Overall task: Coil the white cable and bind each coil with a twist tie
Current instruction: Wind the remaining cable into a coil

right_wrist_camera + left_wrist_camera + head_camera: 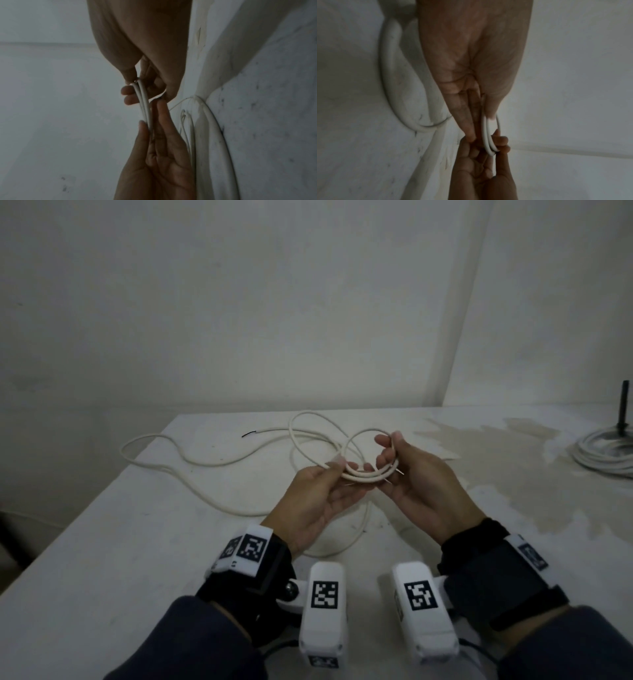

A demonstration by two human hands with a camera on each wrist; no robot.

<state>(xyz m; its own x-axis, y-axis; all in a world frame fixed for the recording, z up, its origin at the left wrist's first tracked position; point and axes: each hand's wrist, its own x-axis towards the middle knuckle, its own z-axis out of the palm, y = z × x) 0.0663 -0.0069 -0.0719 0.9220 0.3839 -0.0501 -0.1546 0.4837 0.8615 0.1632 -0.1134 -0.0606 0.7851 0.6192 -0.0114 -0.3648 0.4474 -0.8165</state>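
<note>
I hold a small coil of white cable (363, 475) above the table (102, 542) with both hands. My left hand (346, 470) pinches its left side between thumb and fingers. My right hand (387, 453) grips the right side, thumb over the loops. Two thin short ends (399, 472) stick out of the coil by my right palm; whether they belong to a twist tie I cannot tell. The left wrist view shows the cable loops (485, 135) running from my left hand (481, 125) down to the right hand. The right wrist view shows the cable loops (145, 108) held in my right hand (135, 88).
The rest of the cable (178, 460) snakes loosely over the table to the left, its dark tip (248, 434) near the far edge. Another coiled cable (606, 455) lies around a dark post (623, 409) at the far right. Walls stand close behind.
</note>
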